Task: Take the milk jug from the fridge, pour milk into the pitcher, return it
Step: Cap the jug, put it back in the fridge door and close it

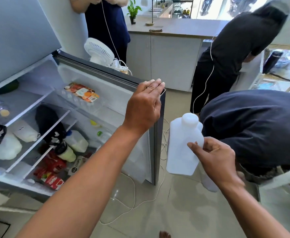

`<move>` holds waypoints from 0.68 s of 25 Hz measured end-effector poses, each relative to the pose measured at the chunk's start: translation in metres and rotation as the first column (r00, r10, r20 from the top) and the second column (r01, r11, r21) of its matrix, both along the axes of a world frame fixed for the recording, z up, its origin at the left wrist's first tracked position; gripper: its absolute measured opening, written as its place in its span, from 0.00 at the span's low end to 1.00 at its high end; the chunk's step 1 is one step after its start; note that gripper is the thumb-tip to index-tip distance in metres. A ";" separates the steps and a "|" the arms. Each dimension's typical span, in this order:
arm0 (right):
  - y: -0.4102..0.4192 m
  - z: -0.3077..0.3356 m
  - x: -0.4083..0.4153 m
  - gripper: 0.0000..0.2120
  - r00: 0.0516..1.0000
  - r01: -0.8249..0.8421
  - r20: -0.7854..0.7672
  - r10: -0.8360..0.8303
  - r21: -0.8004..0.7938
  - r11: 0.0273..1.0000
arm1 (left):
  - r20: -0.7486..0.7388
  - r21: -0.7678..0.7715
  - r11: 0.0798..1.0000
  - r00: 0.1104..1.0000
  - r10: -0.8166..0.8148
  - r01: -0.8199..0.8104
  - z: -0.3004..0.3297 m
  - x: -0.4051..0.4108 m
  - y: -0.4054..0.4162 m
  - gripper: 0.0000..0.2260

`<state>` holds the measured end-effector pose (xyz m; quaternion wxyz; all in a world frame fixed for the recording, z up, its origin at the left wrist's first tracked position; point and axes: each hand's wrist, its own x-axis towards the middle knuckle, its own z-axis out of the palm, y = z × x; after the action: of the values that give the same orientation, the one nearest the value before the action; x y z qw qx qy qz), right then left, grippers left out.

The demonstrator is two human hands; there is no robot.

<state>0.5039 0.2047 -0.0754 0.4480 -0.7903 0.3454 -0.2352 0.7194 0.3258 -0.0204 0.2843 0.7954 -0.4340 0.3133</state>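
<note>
Right hand [213, 157] gripped capped milk jug [183, 145], lower right. Left hand [146, 103], fingers straight, rested on fridge door [158, 134] edge. Advice: swing door gently, jug upright.

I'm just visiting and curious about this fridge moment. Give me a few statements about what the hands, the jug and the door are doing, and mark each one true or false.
1. The right hand holds the milk jug. True.
2. The milk jug has its cap off. False: a white cap sits on its neck.
3. The left hand rests on the edge of the fridge door. True.
4. The fridge door is closed. False: it stands open, with the shelves in view.
5. The milk jug stands on a fridge shelf. False: it is held outside the fridge, above the floor.
</note>
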 end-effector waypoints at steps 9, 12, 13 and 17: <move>-0.013 0.000 0.011 0.10 0.998 0.065 0.003 -0.065 0.007 0.998 | -0.020 0.046 0.999 1.000 -0.006 0.007 0.003 0.034 -0.063 0.18; -0.009 0.000 0.016 0.10 0.998 0.061 0.001 -0.061 0.000 0.998 | -0.050 0.079 0.997 0.999 -0.020 0.024 0.005 0.038 -0.068 0.20; -0.006 -0.001 0.016 0.10 0.998 0.062 0.007 -0.062 0.004 0.998 | -0.062 0.100 0.994 0.998 -0.033 0.040 0.006 0.038 -0.067 0.21; 0.005 -0.006 0.019 0.11 0.998 0.061 0.013 -0.061 0.009 0.998 | -0.099 0.173 0.980 0.992 -0.083 0.100 0.011 0.031 -0.052 0.24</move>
<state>0.5233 0.2100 -0.0819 0.4461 -0.7760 0.3674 -0.2525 0.7508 0.2738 -0.0091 0.2460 0.8102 -0.4830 0.2232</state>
